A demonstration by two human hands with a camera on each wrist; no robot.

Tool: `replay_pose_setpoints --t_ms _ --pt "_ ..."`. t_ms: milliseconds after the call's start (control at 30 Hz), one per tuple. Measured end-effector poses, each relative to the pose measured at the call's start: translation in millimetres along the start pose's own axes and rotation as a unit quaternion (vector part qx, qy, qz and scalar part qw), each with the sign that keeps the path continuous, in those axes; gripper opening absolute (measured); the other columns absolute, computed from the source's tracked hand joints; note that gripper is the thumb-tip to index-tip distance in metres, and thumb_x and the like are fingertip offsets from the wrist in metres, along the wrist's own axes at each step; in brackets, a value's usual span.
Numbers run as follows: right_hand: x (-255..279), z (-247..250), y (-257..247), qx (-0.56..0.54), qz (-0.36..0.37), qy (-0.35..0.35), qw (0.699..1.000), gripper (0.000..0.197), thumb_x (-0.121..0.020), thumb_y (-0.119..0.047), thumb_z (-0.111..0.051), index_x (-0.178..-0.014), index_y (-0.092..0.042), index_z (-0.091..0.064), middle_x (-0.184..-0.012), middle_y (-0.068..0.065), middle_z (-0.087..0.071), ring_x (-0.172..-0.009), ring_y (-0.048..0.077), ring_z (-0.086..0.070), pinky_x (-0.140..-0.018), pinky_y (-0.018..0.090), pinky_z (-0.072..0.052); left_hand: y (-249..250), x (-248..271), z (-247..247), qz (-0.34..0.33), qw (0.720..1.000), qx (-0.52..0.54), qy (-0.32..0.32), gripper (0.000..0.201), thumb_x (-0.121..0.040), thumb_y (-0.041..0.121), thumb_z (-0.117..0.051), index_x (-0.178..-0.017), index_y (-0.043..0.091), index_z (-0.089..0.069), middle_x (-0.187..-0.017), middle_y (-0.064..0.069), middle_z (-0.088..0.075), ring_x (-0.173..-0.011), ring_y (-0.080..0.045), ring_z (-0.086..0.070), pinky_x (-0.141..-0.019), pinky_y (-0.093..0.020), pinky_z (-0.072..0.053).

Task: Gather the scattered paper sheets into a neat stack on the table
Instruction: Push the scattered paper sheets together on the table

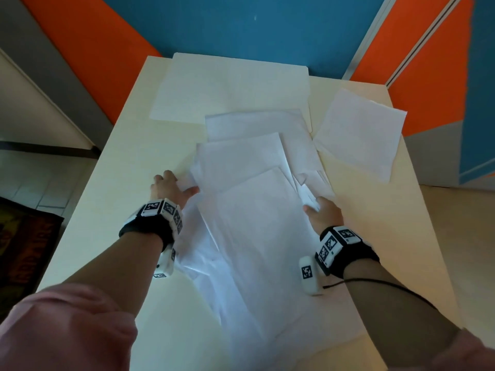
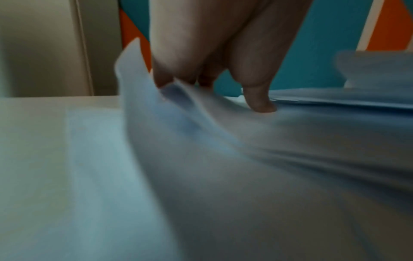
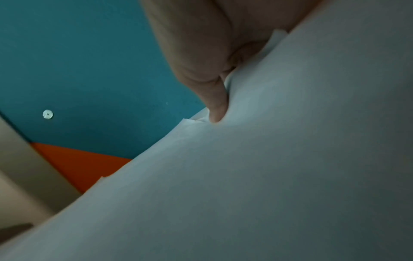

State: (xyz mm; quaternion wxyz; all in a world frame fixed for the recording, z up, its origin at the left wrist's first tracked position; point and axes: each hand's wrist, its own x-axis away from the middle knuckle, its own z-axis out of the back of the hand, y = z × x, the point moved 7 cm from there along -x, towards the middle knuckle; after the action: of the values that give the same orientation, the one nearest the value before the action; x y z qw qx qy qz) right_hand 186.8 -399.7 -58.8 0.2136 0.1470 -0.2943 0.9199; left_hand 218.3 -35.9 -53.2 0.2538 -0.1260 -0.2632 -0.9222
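A loose pile of white paper sheets (image 1: pixel 249 210) lies fanned down the middle of the cream table (image 1: pixel 112 183). My left hand (image 1: pixel 171 187) grips the pile's left edge, thumb on top and fingers under a lifted sheet (image 2: pixel 156 109). My right hand (image 1: pixel 320 212) pinches the right edge, where several sheet corners bunch up; the thumb presses onto the paper (image 3: pixel 290 159). One more sheet (image 1: pixel 359 132) sits askew at the far right, overhanging the table edge. A large sheet (image 1: pixel 230 87) lies flat at the far end.
Orange and blue wall panels (image 1: pixel 241 22) stand behind the table's far edge. A dark patterned mat (image 1: pixel 24 250) lies on the floor to the left. Bare table surface shows on both sides of the pile.
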Motion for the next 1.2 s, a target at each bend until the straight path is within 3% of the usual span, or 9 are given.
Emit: replay_pose_setpoints --t_ms 167,300,433,567,700,900,967,1033,1200 --pt "2.6 28.4 8.5 0.045 -0.045 0.110 0.992 0.043 -0.087 -0.034 -0.056 -0.126 -0.015 -0.051 -0.134 0.014 -0.040 -0.124 0.035 -0.038 -0.100 0.044 -0.035 0.3 5.4 18.0 -0.023 0.999 -0.020 0.027 0.056 -0.088 0.049 -0.052 -0.133 0.014 -0.047 -0.137 -0.020 -0.039 -0.127 -0.039 -0.037 -0.104 -0.048 -0.033" --pt "2.7 38.5 35.4 0.062 -0.127 0.082 0.987 0.061 -0.087 -0.049 -0.050 -0.135 -0.012 -0.040 -0.138 0.015 -0.033 -0.128 0.036 -0.031 -0.103 0.051 -0.032 -8.2 16.7 12.4 0.000 0.995 -0.082 -0.056 0.077 -0.080 0.064 -0.050 -0.140 0.016 -0.040 -0.141 -0.018 -0.031 -0.131 -0.040 -0.028 -0.108 -0.050 -0.031" --pt "1.6 14.5 10.4 0.073 -0.083 0.030 0.993 0.059 -0.093 -0.045 -0.040 -0.135 -0.004 -0.037 -0.138 0.019 -0.035 -0.127 0.037 -0.034 -0.103 0.050 -0.034 10.0 35.9 -8.3 -0.024 0.991 -0.101 -0.084 0.090 -0.072 0.068 -0.058 -0.143 0.020 -0.031 -0.141 -0.015 -0.027 -0.131 -0.039 -0.028 -0.103 -0.053 -0.032" --pt "1.2 5.9 -8.6 0.124 -0.033 -0.013 0.992 0.053 -0.097 -0.042 -0.030 -0.135 -0.006 -0.040 -0.139 0.016 -0.035 -0.129 0.035 -0.033 -0.104 0.048 -0.030 17.0 41.0 -16.4 -0.015 0.997 -0.063 -0.049 0.100 -0.064 0.064 -0.069 -0.142 0.019 -0.027 -0.139 -0.015 -0.031 -0.128 -0.038 -0.032 -0.100 -0.055 -0.033" --pt "-24.9 45.2 3.6 0.121 -0.037 0.059 0.990 0.040 -0.096 -0.025 -0.035 -0.128 -0.005 -0.047 -0.136 0.016 -0.034 -0.126 0.034 -0.035 -0.103 0.046 -0.030 16.2 37.8 -12.9 0.010 0.997 -0.072 -0.041 0.105 -0.064 0.060 -0.072 -0.144 0.014 -0.023 -0.141 -0.016 -0.030 -0.130 -0.037 -0.031 -0.102 -0.054 -0.033" --pt "-71.4 65.8 11.1 0.139 0.017 0.043 0.989 0.058 -0.096 -0.012 -0.037 -0.149 -0.017 -0.013 -0.158 0.003 -0.011 -0.138 0.033 -0.025 -0.109 0.048 -0.027 18.2 36.7 -16.6 0.029 0.994 -0.097 -0.036 0.100 -0.064 0.056 -0.074 -0.142 0.014 -0.027 -0.137 -0.016 -0.031 -0.127 -0.037 -0.033 -0.100 -0.052 -0.035" --pt "-83.3 66.2 9.1 0.170 0.016 0.028 0.985 0.062 -0.096 -0.016 -0.035 -0.149 -0.020 -0.004 -0.158 0.002 -0.013 -0.136 0.034 -0.024 -0.107 0.049 -0.028 19.0 35.9 -17.5 0.035 0.994 -0.102 -0.034 0.101 -0.064 0.056 -0.074 -0.142 0.014 -0.027 -0.136 -0.016 -0.031 -0.126 -0.037 -0.033 -0.100 -0.052 -0.035" --pt "-91.2 69.1 6.2 0.191 0.008 0.033 0.981 0.059 -0.096 -0.023 -0.036 -0.149 -0.019 -0.009 -0.152 0.009 -0.023 -0.133 0.034 -0.027 -0.104 0.048 -0.029 19.3 34.8 -17.8 0.041 0.993 -0.103 -0.033 0.101 -0.063 0.056 -0.075 -0.142 0.014 -0.027 -0.136 -0.016 -0.031 -0.126 -0.037 -0.033 -0.099 -0.052 -0.036" --pt "-96.9 74.9 6.8 0.227 0.009 0.037 0.973 0.041 -0.090 -0.025 -0.045 -0.128 -0.008 -0.043 -0.135 0.014 -0.035 -0.126 0.034 -0.033 -0.101 0.047 -0.033 20.1 33.1 -17.6 0.053 0.993 -0.099 -0.036 0.102 -0.063 0.053 -0.077 -0.142 0.014 -0.026 -0.136 -0.016 -0.030 -0.127 -0.037 -0.032 -0.099 -0.052 -0.036"
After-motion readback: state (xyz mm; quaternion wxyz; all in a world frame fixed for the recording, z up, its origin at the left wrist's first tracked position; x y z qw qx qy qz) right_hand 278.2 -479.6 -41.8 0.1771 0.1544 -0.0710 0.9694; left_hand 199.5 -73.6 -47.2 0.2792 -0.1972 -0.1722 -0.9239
